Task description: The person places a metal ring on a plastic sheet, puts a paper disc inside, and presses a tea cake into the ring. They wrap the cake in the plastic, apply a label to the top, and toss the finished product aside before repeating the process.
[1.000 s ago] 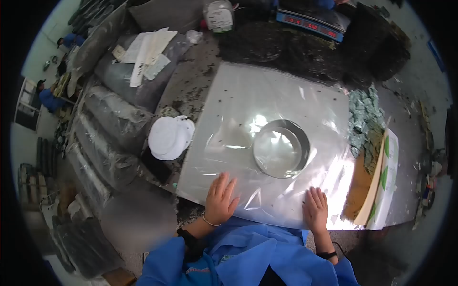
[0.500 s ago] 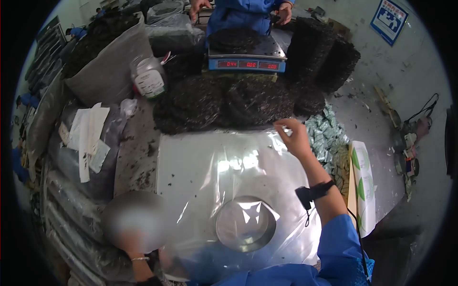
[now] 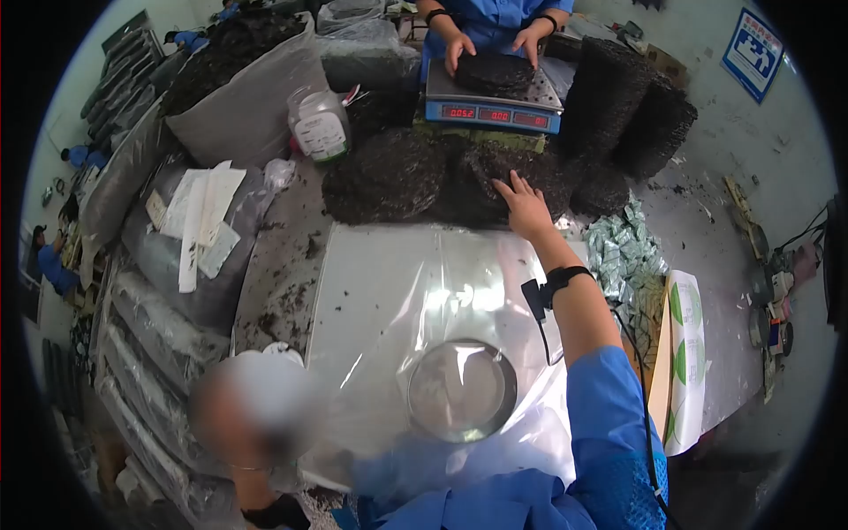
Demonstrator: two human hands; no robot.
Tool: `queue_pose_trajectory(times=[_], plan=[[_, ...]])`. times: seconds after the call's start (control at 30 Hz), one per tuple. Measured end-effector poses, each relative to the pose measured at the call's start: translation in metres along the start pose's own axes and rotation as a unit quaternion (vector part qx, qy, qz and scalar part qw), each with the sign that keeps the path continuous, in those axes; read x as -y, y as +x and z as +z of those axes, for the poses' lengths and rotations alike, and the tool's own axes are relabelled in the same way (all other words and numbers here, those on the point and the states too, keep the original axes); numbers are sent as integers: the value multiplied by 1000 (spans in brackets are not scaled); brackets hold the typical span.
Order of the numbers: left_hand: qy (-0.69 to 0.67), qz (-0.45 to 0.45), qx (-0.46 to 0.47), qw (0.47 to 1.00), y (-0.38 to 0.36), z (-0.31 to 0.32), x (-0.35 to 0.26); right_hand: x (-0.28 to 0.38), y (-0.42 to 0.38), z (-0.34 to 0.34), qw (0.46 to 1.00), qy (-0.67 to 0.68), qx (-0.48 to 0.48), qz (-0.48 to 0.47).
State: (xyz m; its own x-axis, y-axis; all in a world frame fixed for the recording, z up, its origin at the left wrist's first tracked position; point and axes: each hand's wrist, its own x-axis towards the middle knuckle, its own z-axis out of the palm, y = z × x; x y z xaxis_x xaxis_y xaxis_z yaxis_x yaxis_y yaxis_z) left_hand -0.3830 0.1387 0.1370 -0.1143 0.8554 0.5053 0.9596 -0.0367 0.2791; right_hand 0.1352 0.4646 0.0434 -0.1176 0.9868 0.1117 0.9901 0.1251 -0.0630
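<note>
My right hand (image 3: 527,208), fingers spread, reaches onto a dark fibrous mound (image 3: 508,177) and looks to touch its front. Beside that mound lies another dark round mound (image 3: 386,177). My left hand (image 3: 225,420) is at the lower left in a heavy blur that hides its fingers, next to a blurred whitish shape (image 3: 269,389). Between my arms, a round metal ring (image 3: 508,411) rests on clear plastic over a pale board (image 3: 362,291).
A co-worker's hands (image 3: 459,49) hold a dark disc (image 3: 495,72) on a blue scale (image 3: 490,115). A plastic jar (image 3: 321,128) stands left. Green packets (image 3: 623,252) and a green-white package (image 3: 686,353) lie right; papers (image 3: 201,212) top a bag.
The view has shifted. My right hand has moved forward onto the dark mound and its fingers have spread. The co-worker's hands have come down to the disc on the scale.
</note>
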Motion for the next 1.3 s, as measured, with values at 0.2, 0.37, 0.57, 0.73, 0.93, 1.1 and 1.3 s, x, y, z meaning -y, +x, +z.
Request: queue_pose_trajectory(times=[0.2, 0.37, 0.57, 0.73, 0.93, 1.1, 1.3], plan=[[-213, 313, 43, 925, -25, 48, -183, 20, -83, -54, 956, 22, -273, -103], [-221, 362, 115, 898, -69, 115, -213, 71, -224, -142, 933, 74, -269, -230], [-491, 42, 83, 866, -68, 89, -152, 143, -358, -75, 968, 174, -34, -180], [-156, 240, 429, 857, 2, 99, -192, 112, -325, -89, 867, 426, 169, -194], [-61, 210, 558, 801, 4, 156, -216, 155, -252, -80, 939, 83, 326, -70], [97, 220, 592, 769, -15, 193, -229, 148, -265, 7, 965, -5, 241, -104], [-39, 248, 576, 778, 2, 123, -218, 149, -252, -106, 932, 49, 354, -59]])
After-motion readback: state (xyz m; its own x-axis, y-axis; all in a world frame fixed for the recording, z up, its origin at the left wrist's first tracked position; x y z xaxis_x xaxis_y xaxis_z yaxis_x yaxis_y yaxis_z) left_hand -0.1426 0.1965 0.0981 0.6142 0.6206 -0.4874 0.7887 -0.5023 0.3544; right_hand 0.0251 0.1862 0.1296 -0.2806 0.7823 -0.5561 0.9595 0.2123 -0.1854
